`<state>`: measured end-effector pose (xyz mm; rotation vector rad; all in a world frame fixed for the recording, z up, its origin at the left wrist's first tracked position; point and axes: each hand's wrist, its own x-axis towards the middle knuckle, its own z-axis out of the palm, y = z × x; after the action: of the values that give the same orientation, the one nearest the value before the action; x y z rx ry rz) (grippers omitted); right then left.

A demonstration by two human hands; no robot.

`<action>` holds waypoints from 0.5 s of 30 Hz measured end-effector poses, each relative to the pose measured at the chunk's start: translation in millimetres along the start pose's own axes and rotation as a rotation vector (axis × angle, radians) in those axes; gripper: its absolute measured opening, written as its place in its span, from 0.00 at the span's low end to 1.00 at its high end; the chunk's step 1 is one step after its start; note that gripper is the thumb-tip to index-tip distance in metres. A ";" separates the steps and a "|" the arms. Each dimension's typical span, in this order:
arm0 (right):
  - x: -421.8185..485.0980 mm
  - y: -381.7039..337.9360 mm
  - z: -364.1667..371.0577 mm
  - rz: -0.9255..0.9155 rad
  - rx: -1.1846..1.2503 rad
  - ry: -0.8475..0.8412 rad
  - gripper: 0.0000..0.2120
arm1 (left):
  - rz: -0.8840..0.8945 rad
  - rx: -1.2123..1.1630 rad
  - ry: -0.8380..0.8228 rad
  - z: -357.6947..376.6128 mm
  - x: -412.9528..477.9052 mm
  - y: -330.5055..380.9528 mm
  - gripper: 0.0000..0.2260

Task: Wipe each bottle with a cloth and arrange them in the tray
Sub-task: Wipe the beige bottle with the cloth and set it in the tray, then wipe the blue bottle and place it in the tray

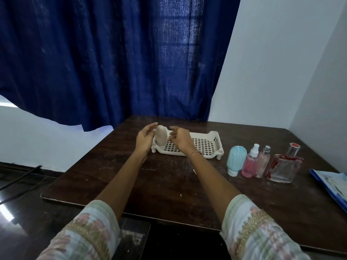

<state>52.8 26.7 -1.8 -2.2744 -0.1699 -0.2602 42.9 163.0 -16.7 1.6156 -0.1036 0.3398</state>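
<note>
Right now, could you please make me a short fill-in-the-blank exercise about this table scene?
1. One beige bottle stands in the white ____.
2. The number of bottles waiting on the table beside the tray is ____.
3. The bottle with the ribbed body is light ____.
4. The curtain behind the table is dark ____.

Missing words: tray; four; blue; blue

It looks like a home room: blue curtain (pixel 116 59) over a window, white walls (pixel 281 62), dark wooden counter (pixel 169 175).
</note>
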 end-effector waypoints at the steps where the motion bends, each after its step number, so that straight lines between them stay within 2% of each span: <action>1: 0.5 -0.8 0.3 0.002 0.001 -0.002 0.22 | -0.002 0.004 0.006 -0.5 0.3 0.0 0.14; 8: -1.2 -8.0 -5.3 -0.014 -0.004 -0.006 0.21 | 0.002 -0.009 0.047 -2.9 3.8 7.0 0.14; 15: -19.5 -9.2 -27.8 -0.004 0.033 0.035 0.20 | 0.029 -0.044 0.019 7.9 -6.4 23.6 0.13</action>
<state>28.4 11.0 18.1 -2.2355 -0.1599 -0.2968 31.6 152.5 3.8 1.5686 -0.1187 0.3728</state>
